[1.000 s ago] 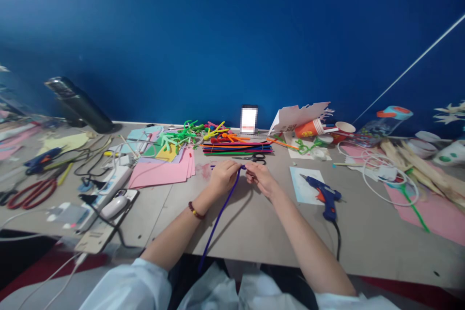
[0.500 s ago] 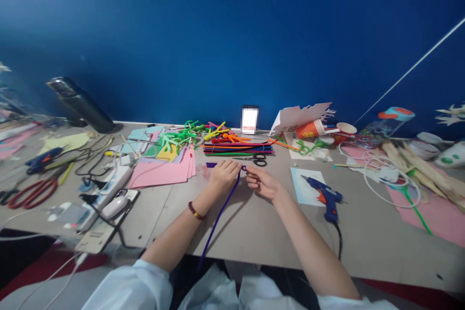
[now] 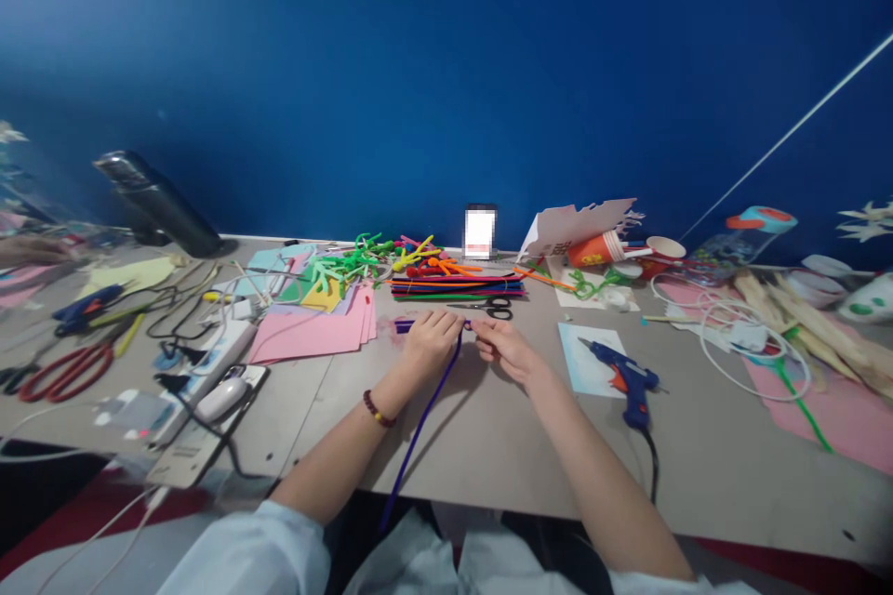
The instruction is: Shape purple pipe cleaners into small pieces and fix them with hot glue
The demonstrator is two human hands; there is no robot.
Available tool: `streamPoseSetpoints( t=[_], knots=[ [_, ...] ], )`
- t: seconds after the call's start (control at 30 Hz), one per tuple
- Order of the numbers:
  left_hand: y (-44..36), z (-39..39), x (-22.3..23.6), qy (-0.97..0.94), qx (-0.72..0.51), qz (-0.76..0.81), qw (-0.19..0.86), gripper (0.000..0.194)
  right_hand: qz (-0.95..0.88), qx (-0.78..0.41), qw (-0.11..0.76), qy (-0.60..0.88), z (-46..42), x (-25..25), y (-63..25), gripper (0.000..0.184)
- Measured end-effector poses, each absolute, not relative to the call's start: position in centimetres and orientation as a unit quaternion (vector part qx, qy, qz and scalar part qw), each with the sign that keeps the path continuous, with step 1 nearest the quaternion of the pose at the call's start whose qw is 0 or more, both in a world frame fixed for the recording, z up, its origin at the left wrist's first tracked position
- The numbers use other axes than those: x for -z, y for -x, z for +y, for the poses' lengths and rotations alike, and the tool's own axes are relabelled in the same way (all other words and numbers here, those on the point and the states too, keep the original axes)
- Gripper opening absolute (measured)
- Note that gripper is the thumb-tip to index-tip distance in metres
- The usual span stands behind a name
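1. The fingers (image 3: 483, 328) of the right hand (image 3: 508, 353) are closing almost fully, pinching the bent top of a thin purple fuzzy pipe cleaner (image 3: 427, 428); this tight pinch appears to be fixing the bend in place.
2. The left hand (image 3: 433, 344) is curling over the same pipe cleaner, its fingers nearly shut on a short stretch running leftward; the long end is trailing loose across the pale grey desk (image 3: 502, 465) and past its edge, apparently because nothing needs to hold it.
3. A red-and-yellow beaded bracelet (image 3: 378, 409) is circling the left wrist; black-handled steel scissors (image 3: 499, 309) are lying just beyond the hands, seemingly within easy reach.
4. A flat bundle of multicoloured pipe cleaners (image 3: 457, 288) is lying farther back, seemingly ready for picking; a stack of pink paper sheets (image 3: 311, 335) is resting to the left; a blue hot glue gun (image 3: 628, 381) is standing to the right, partly on a pale blue card (image 3: 590, 370), which is possibly shielding the desk.
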State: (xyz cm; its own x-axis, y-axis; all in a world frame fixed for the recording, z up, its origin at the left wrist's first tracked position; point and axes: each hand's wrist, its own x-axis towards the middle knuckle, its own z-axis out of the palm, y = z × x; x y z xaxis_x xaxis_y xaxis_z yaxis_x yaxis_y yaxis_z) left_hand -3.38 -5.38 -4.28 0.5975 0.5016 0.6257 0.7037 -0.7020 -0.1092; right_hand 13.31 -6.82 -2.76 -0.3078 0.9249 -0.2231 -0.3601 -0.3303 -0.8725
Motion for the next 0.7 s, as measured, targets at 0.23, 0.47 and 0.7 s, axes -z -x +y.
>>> streamPoseSetpoints(
  t=[0.23,0.47,0.7],
  knots=[
    [3.0,-5.4,4.4,0.87,0.313,-0.335,0.179,0.023,-0.407,-0.636,0.458,0.47,-6.2,3.9,-13.2,0.039],
    [2.9,-5.2,4.9,0.855,0.372,-0.344,0.113,0.028,-0.365,-0.727,0.447,0.372,-6.6,3.2,-13.2,0.032],
    [2.7,-5.1,5.3,0.855,0.367,-0.349,0.113,0.029,-0.364,-0.719,0.456,0.377,-6.5,3.7,-13.0,0.034]
  ],
)
